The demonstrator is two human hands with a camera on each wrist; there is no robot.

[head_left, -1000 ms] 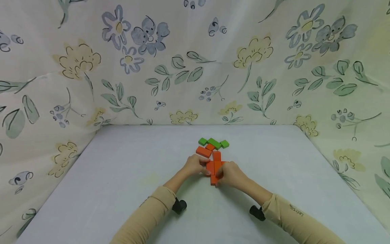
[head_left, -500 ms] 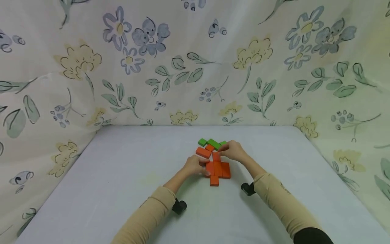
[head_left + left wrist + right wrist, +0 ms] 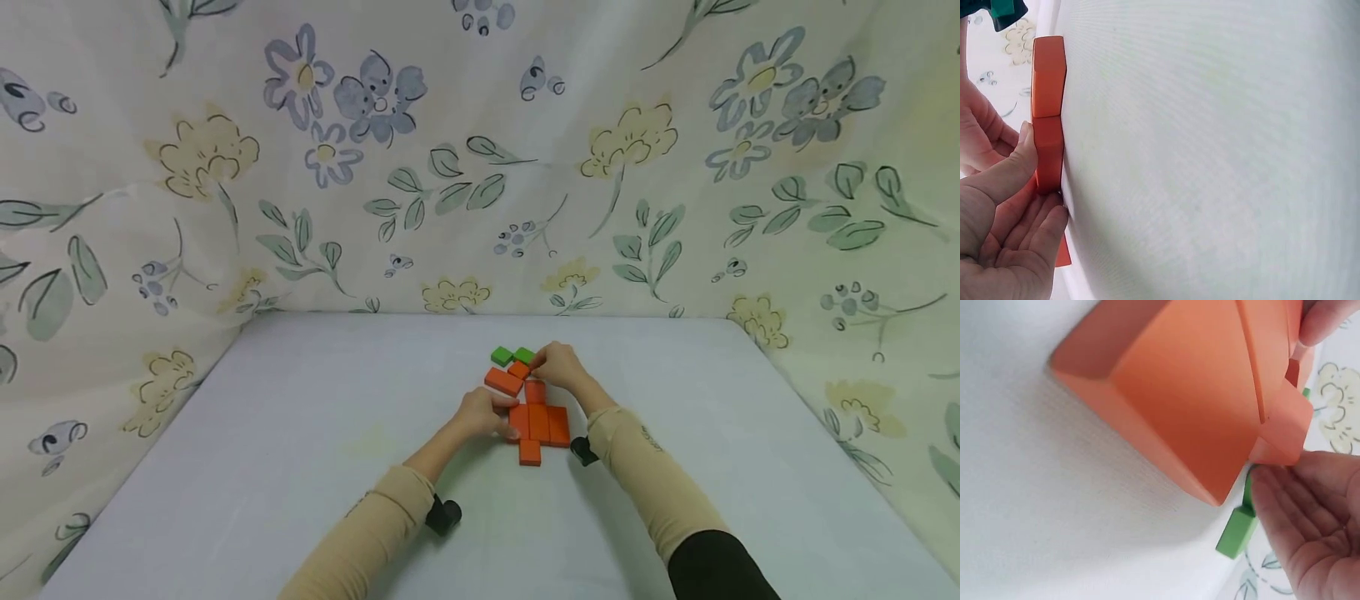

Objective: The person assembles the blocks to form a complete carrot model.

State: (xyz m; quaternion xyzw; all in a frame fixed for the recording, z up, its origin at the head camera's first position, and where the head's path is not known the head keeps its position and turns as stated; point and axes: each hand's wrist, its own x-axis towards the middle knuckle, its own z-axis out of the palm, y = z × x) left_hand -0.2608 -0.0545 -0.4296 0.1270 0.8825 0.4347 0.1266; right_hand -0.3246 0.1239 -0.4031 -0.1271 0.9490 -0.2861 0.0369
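Flat orange blocks lie fitted together on the white table (image 3: 315,433). My left hand (image 3: 480,414) holds the left orange block (image 3: 1051,153) between thumb and fingers; a smaller orange block (image 3: 1049,75) abuts it. To its right lie a middle block (image 3: 538,422) and a right block (image 3: 558,427). My right hand (image 3: 564,367) is at the far end, its fingertips beside the top orange block (image 3: 1286,422) and a green block (image 3: 1237,532). I cannot tell whether it pinches anything, since the thumb tip is hidden.
Beyond the group lie a slanted orange block (image 3: 503,382) and a small orange block (image 3: 519,369). Behind them are a green block (image 3: 502,356) and a partly covered green block (image 3: 524,356). A floral cloth (image 3: 480,233) hangs behind the table.
My right hand has left the lower blocks and moved away from me, first to the top orange block, then to the green ones, covering some. My left hand keeps its hold.
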